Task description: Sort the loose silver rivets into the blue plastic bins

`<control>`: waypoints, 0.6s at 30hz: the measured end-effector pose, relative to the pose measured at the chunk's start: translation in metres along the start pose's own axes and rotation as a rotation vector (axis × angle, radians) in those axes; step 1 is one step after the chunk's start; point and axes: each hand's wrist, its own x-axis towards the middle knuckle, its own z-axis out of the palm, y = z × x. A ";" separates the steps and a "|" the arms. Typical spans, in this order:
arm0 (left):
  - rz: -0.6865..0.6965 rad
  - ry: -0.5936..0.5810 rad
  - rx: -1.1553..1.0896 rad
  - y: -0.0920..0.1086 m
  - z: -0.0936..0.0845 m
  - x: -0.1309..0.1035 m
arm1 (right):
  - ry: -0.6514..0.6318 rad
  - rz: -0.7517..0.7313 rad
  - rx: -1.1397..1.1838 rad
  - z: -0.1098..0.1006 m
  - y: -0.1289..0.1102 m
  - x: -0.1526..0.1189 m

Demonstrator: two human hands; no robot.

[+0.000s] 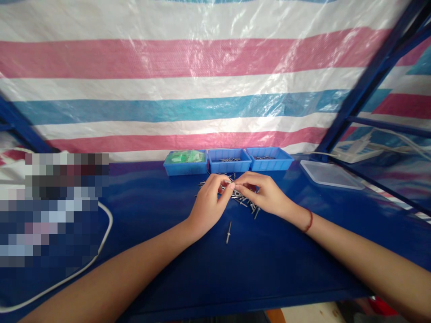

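My left hand [213,197] and my right hand [264,190] meet fingertip to fingertip above a pile of blind rivets [247,203]. Both are closed in a pinch; whatever lies between the fingertips is too small and too covered to make out. The silver rivets have thin pins and lie scattered in all directions under and behind the hands. Nearer to me, a single rivet [229,232] lies apart on the dark blue tabletop [269,264].
Behind the pile stand a blue bin [185,169] with green-tinted packets, a middle bin [229,166] with rivets and a right bin [271,164] with similar pieces. A translucent lid [332,175] lies right. A white cable [109,224] curves along the left; blue frame posts [350,103] flank the table.
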 end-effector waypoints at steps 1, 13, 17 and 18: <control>-0.023 -0.017 0.006 0.000 -0.001 0.001 | -0.008 0.025 0.026 0.000 0.001 0.001; -0.038 -0.837 0.462 0.044 -0.042 0.002 | 0.580 0.591 0.055 -0.047 0.080 0.014; 0.027 -0.924 0.469 0.044 -0.044 0.000 | 0.613 0.621 0.070 -0.048 0.083 0.013; 0.046 -0.937 0.454 0.041 -0.044 0.001 | 0.603 0.618 0.092 -0.046 0.080 0.013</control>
